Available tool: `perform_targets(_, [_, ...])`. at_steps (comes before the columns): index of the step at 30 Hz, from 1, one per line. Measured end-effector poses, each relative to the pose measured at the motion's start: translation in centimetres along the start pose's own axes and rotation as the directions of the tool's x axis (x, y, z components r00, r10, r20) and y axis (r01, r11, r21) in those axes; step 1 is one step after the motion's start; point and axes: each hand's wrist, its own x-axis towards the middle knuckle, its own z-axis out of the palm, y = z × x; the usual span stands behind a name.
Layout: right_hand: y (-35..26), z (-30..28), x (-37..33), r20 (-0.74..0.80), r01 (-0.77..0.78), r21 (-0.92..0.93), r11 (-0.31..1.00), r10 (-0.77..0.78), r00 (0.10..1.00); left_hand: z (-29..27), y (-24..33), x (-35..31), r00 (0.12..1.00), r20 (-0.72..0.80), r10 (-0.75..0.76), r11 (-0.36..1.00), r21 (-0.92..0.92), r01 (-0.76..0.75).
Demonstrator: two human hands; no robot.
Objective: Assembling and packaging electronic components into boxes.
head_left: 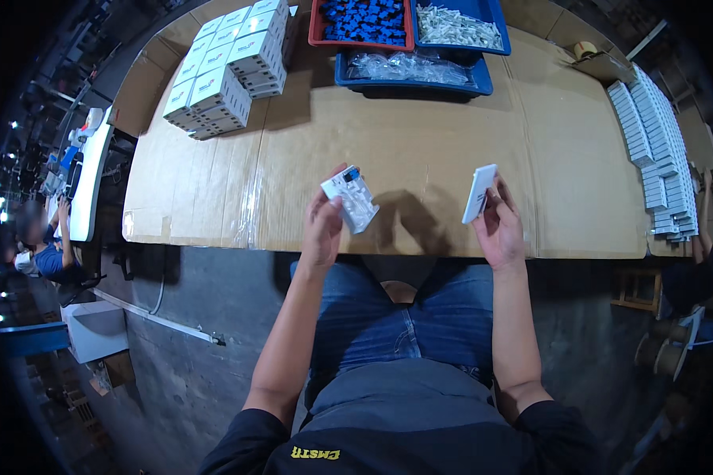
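Observation:
Above the near edge of the cardboard-covered table, my left hand is closed around a small white open box. Inside the box are a dark-and-blue piece and what looks like clear plastic wrapping. My right hand grips a flat white box part, perhaps a lid, between thumb and fingers, tilted on its edge. The two pieces are held apart, with shadows falling on the cardboard between them. My palms and some fingertips are partly hidden by the held pieces.
White boxes are stacked at the far left. At the back stand a red bin of blue parts, a blue bin of pale pieces and a blue tray of clear bags. Small boxes line the right. A person sits far left.

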Motion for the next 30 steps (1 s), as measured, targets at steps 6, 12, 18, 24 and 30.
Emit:
perform_targets(6, [1.1,0.2,0.2,0.351,-0.196,0.174,0.965,0.125,0.928,4.0,1.3,-0.9,0.988,0.054,-0.146,0.881,-0.448,0.154])
perform_targets(12, [2.8,1.1,0.0,0.541,-0.28,0.23,0.932,0.117,0.833,4.8,0.6,-1.4,0.953,0.086,-0.29,0.853,-0.428,0.298])
perform_targets(18, [2.9,0.4,0.1,0.443,-0.273,0.159,0.949,0.178,0.879,6.0,1.3,-1.5,0.943,0.141,-0.301,0.92,-0.216,0.326])
perform_targets(24, [1.6,1.5,-0.2,0.468,-0.367,0.191,0.91,0.244,0.849,5.6,0.0,-1.4,0.908,0.218,-0.359,0.824,-0.384,0.417])
perform_targets(30, [1.2,2.8,0.2,0.102,-0.016,-0.31,0.951,0.05,0.993,5.4,-0.4,-1.0,0.884,0.237,-0.403,0.757,-0.456,0.468])
